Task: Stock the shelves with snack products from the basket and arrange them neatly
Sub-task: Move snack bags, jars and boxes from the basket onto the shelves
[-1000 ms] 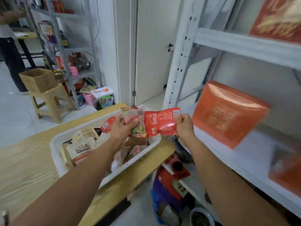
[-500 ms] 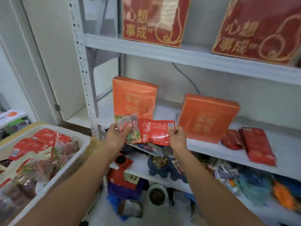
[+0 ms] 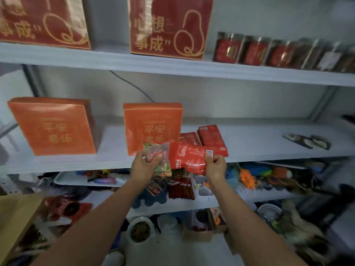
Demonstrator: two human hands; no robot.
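Seen from a head-worn camera facing white shelving. Holding up two snack packets side by side. Left hand [image 3: 145,167] curled around a clear packet [image 3: 160,164] with red and green print, thumb across its front. Right hand [image 3: 216,167] pinching the lower right edge of a red foil packet [image 3: 189,156]. Packets overlapping slightly between the two grips.

Just behind and above the grips, the middle shelf [image 3: 259,146], not yet touched by either packet. Directly beyond the red foil packet, flat red packs [image 3: 210,137] already lying on that shelf. Beyond the left grip, an orange box [image 3: 152,123] standing upright; well off to the left of it, a second orange box [image 3: 51,125]. Far to the right of the right grip, dark flat packets [image 3: 306,141], with bare shelf in between.

Judged as partway through: some stock already placed, both held packets yet to be set down and squared up, most likely beside the flat red packs. No basket in view, so no telling how much is left to unload.
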